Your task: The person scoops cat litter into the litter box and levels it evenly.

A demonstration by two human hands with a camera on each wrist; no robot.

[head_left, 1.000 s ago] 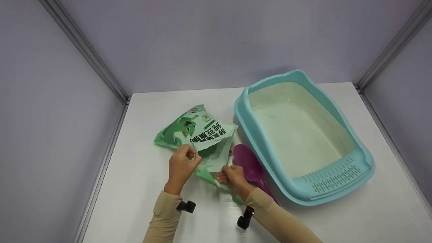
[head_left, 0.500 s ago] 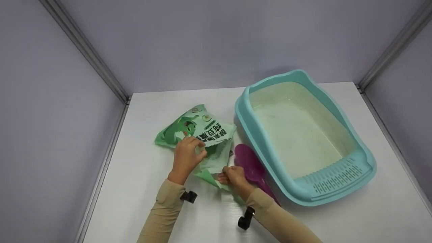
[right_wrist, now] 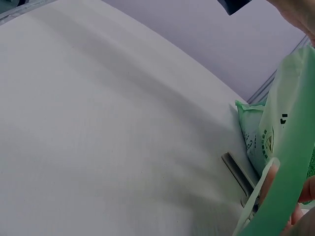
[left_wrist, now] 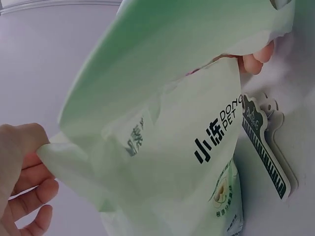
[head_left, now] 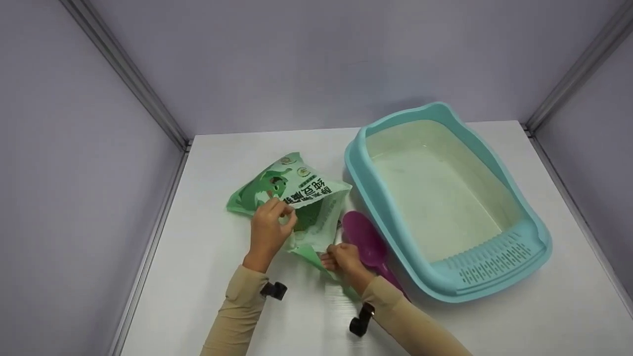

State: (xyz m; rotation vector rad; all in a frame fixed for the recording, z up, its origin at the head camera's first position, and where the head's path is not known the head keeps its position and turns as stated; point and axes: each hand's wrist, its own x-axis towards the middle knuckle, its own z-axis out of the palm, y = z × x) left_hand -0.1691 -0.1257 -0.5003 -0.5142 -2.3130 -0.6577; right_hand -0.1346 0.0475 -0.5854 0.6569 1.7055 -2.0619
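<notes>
A green and white bag of cat litter (head_left: 316, 185) lies on the table with its torn mouth gaping toward me. Green granules (head_left: 307, 216) show inside. My left hand (head_left: 269, 225) pinches the edge of the mouth between thumb and forefinger; in the left wrist view that hand (left_wrist: 29, 182) pulls a corner of the bag outward. My right hand (head_left: 344, 258) grips the lower green flap of the mouth. In the right wrist view its fingers (right_wrist: 269, 179) lie partly hidden behind the flap.
Right of the bag stands a blue litter box (head_left: 393, 212) with a pale inside and a slotted front. A purple scoop (head_left: 365, 236) lies against its left side, beside my right hand. A flat dark-and-white lettered piece (left_wrist: 263, 142) lies next to the bag. Walls enclose the table.
My left hand has moved up and slightly right along with the mouth's edge. The mouth gapes wider and more granules show. My right hand has hardly moved.
</notes>
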